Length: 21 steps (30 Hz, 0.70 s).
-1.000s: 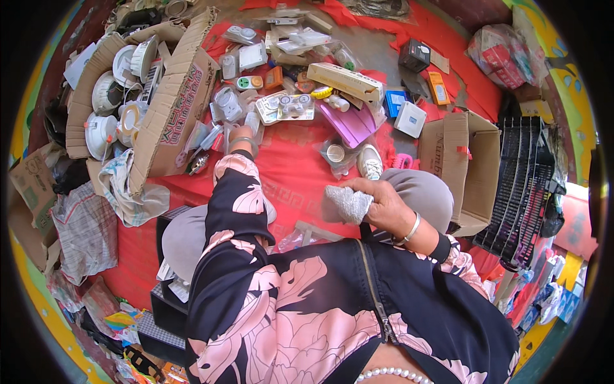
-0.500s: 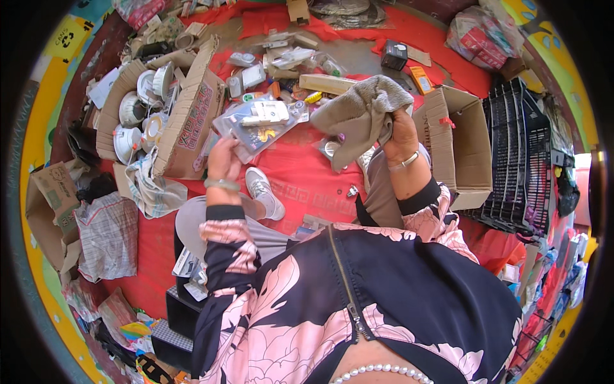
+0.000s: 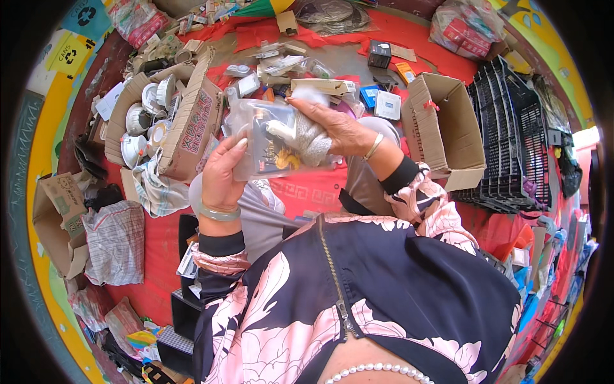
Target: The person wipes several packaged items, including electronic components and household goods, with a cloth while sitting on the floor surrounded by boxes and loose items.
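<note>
My left hand [image 3: 221, 171] grips the left edge of a clear plastic package [image 3: 251, 144], thumb on top. Through the plastic I see a white piece and a yellow figure [image 3: 286, 160]. My right hand [image 3: 342, 128] is closed round a grey-beige cloth [image 3: 311, 146] and presses it onto the package's right side. The fingers of that hand are partly blurred, and the cloth covers part of the package. Both hands are above the red floor covering, in front of a pile of small packaged goods [image 3: 281, 64].
At left stands a cardboard box [image 3: 192, 121] full of round white lamps [image 3: 135, 120]. To the right are an open cardboard box [image 3: 441, 131] and black plastic crates [image 3: 508, 141]. A white square box [image 3: 387, 105] lies beyond my right knee. A checked bag [image 3: 115, 243] sits at lower left.
My right hand has brought the cloth left and down onto the package. My left hand has shifted its hold to the package's left edge, and the package has moved nearer and right.
</note>
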Available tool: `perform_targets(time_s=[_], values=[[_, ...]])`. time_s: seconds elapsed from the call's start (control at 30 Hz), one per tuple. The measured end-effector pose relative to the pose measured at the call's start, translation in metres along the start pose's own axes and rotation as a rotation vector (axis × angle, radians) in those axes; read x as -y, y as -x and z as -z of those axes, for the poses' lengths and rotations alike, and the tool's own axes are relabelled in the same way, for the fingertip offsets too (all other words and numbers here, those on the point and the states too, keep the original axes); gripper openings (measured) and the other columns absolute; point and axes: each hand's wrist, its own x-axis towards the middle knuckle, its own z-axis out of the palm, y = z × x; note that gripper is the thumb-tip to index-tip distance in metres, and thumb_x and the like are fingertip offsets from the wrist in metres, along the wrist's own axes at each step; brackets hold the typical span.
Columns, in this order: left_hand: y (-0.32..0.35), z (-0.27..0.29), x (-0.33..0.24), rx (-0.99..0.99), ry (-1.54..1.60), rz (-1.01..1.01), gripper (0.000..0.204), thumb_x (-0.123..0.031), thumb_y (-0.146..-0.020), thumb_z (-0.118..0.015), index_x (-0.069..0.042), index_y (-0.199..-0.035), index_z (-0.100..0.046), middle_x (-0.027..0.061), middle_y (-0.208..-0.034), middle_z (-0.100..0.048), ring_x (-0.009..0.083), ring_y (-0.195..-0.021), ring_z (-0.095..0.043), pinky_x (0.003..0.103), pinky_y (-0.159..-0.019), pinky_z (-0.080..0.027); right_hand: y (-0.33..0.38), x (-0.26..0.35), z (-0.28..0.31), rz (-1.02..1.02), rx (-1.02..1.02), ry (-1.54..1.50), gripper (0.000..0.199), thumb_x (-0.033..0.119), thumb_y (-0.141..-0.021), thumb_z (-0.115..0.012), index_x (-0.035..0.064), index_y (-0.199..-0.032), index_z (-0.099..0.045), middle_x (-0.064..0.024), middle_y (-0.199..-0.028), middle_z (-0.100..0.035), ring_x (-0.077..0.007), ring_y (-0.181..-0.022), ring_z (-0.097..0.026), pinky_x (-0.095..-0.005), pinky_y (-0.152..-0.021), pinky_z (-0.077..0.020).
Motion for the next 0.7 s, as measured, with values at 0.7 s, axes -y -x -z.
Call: perform_targets(time_s=[0.7], values=[[0.011,-0.019,0.049,0.087,0.221,-0.053,0.046,-0.006,-0.082,-0.059,0.000,-0.124,-0.040,0.0127,-0.113,-0.055,0.0239,-0.103,-0.056,0.039,-0.087,-0.048,0.001,-0.004,-0.039,-0.312,-0.601,-0.708,0.019,0.016,-0.087,-0.057,0.0030,-0.100,-0.060,-0.0004,-0.090,-0.061,-0.0078,-0.082,-0.055,-0.0227,-0.072,-0.0451]])
